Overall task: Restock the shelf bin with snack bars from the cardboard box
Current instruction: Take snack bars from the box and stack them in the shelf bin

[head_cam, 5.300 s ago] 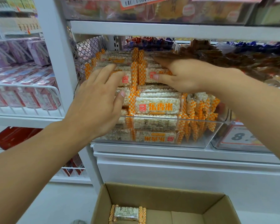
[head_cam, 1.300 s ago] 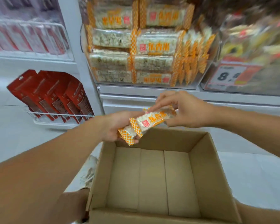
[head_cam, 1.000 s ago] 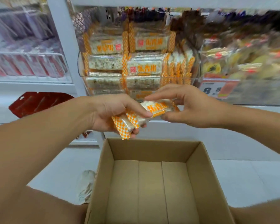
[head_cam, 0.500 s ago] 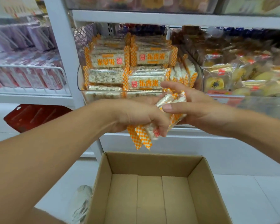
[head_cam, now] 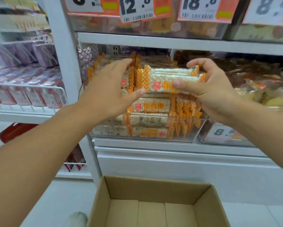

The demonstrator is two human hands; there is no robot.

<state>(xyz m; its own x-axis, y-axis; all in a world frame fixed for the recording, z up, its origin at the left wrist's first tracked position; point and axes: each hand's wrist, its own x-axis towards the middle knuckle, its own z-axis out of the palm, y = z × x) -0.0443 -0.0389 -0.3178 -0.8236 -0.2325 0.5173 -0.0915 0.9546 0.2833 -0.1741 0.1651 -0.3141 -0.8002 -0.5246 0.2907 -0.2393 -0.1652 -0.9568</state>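
Observation:
My right hand grips two snack bars in clear wrappers with orange-checked ends, thumb across the front and fingers curled behind. It holds them level in front of the top of the stacked bars in the clear shelf bin. My left hand is beside the bars' left end with fingers stretched out toward the stack and the thumb tip touching the lower left corner. The cardboard box stands open below the shelf, and no bars show on its visible floor.
The shelf above leaves a narrow gap over the stack. A neighbouring bin of brown and yellow snacks sits to the right. Wire racks with purple packs are on the left, red packs lower down. Price tags hang overhead.
Both hands have risen from just above the box to the top of the bin stack. The bars have turned from tilted to level, and my left hand has loosened its hold.

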